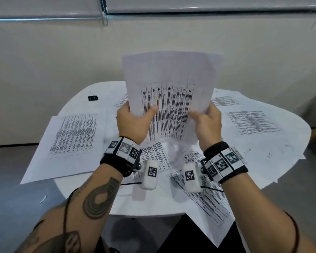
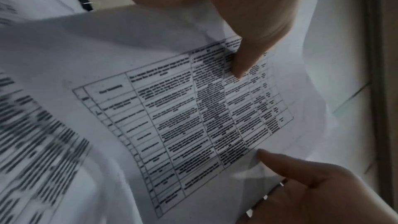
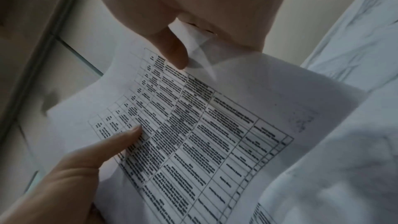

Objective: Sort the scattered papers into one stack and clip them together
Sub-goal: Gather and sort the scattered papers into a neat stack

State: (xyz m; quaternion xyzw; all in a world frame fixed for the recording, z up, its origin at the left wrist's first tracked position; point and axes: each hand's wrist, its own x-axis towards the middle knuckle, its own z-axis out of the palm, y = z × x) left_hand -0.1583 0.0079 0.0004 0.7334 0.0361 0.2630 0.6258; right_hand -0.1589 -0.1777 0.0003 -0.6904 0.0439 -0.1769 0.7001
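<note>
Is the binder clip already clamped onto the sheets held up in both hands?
No: the binder clip lies alone on the table, apart from the held sheets gripped by the left hand and right hand.

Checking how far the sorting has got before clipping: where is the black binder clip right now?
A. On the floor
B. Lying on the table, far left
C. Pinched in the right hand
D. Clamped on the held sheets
B: the binder clip lies alone on the table, while both hands hold only the papers.
</note>
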